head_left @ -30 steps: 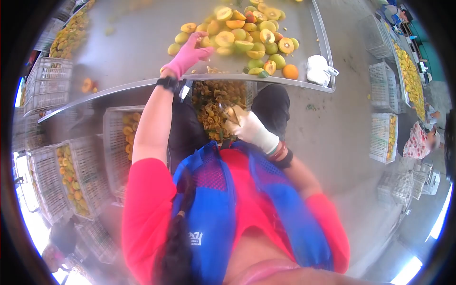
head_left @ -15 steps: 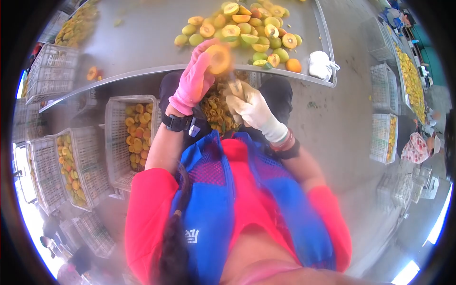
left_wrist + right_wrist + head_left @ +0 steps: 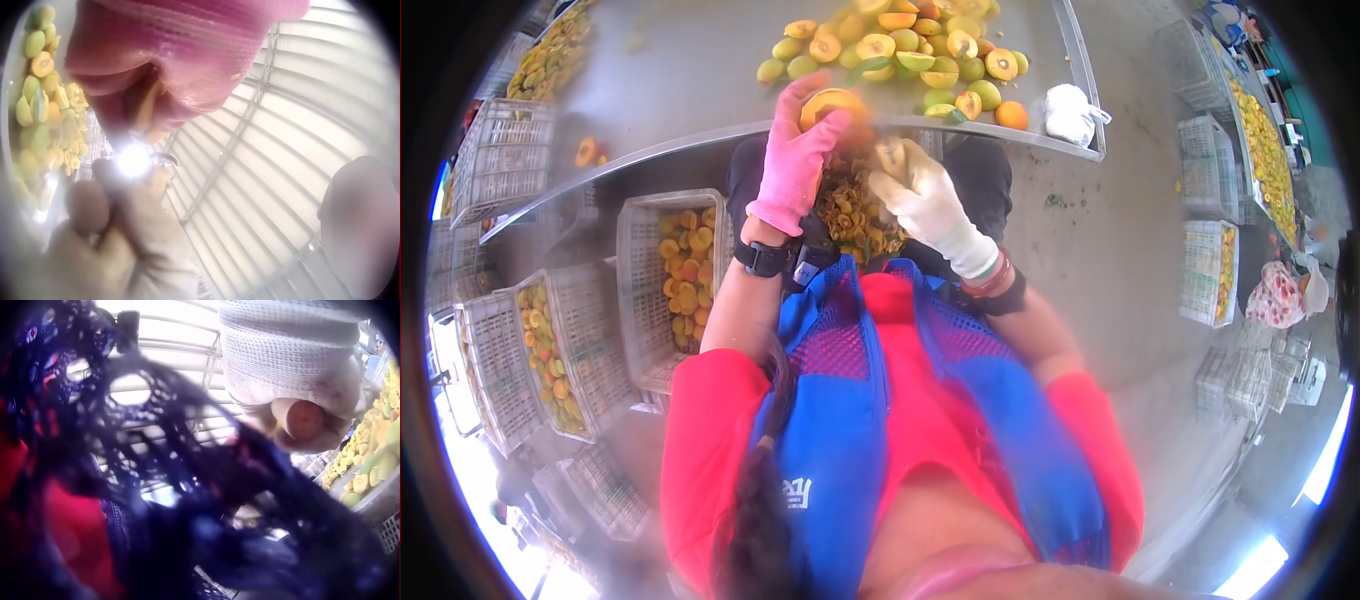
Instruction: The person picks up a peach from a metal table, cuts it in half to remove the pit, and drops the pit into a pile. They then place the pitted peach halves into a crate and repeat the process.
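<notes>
My left hand [image 3: 788,168], in a pink glove, grips a cut yellow peach half [image 3: 835,106] near the table's front edge, its cut side partly showing. My right hand [image 3: 935,210], in a white knit glove, holds a tool by its wooden handle [image 3: 890,157] just right of the fruit. The handle's round butt end [image 3: 305,420] sticks out of the fist in the right wrist view. A thin curved metal tip [image 3: 167,159] shows between the hands in the left wrist view. Below them, brown-yellow peach scraps [image 3: 852,215] lie between the knees.
A pile of cut peaches [image 3: 915,60] lies on the metal table [image 3: 690,80]. A white bag [image 3: 1070,115] sits at its right corner. At left stands a crate [image 3: 640,260] holding peach halves [image 3: 688,270]; more crates [image 3: 490,350] stand further left.
My left hand has come back from the pile towards me with a peach half. The right hand has risen with the tool to meet it, beside the fruit.
</notes>
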`<move>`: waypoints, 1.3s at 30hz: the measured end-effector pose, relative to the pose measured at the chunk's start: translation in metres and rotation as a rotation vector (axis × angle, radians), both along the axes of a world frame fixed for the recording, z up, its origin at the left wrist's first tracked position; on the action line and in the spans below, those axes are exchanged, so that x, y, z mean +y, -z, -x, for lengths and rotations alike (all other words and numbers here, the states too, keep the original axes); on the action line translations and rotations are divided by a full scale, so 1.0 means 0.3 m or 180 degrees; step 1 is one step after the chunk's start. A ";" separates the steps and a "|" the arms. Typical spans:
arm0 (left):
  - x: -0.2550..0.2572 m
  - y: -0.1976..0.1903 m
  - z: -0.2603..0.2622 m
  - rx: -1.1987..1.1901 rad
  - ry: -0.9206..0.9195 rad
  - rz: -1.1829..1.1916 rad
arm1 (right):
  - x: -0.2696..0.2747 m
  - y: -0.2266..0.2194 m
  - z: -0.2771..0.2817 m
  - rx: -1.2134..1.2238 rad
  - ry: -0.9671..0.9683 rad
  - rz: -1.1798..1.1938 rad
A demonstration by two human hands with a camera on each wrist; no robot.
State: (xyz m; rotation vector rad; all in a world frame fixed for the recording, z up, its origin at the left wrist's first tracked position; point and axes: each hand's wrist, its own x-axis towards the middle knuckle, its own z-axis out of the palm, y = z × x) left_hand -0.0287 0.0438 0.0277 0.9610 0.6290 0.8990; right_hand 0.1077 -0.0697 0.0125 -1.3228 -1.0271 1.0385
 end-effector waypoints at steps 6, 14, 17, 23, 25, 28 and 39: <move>-0.042 -0.029 -0.021 0.0139 0.0349 -0.0334 | 0.002 0.026 0.013 -0.0427 0.0041 0.0147; -0.111 0.019 -0.103 -0.0126 -0.0082 -0.0622 | 0.013 0.021 0.019 -0.0729 0.0257 -0.0088; -0.130 0.017 -0.129 -0.0221 -0.0260 -0.0607 | 0.014 0.011 0.021 -0.0787 0.0195 0.0036; -0.097 0.070 -0.142 -0.0079 -0.0275 -0.1319 | 0.021 0.011 0.019 -0.0293 -0.0092 0.0163; -0.109 0.066 -0.138 -0.0257 -0.0115 -0.0927 | 0.015 0.037 0.027 0.0132 -0.0252 0.0008; -0.119 0.037 -0.140 -0.0425 0.0050 -0.0558 | 0.003 0.002 0.038 -0.0104 -0.0025 -0.0154; -0.119 -0.043 -0.127 -0.0465 -0.0028 -0.0785 | 0.011 -0.030 0.041 -0.0774 0.0516 -0.0208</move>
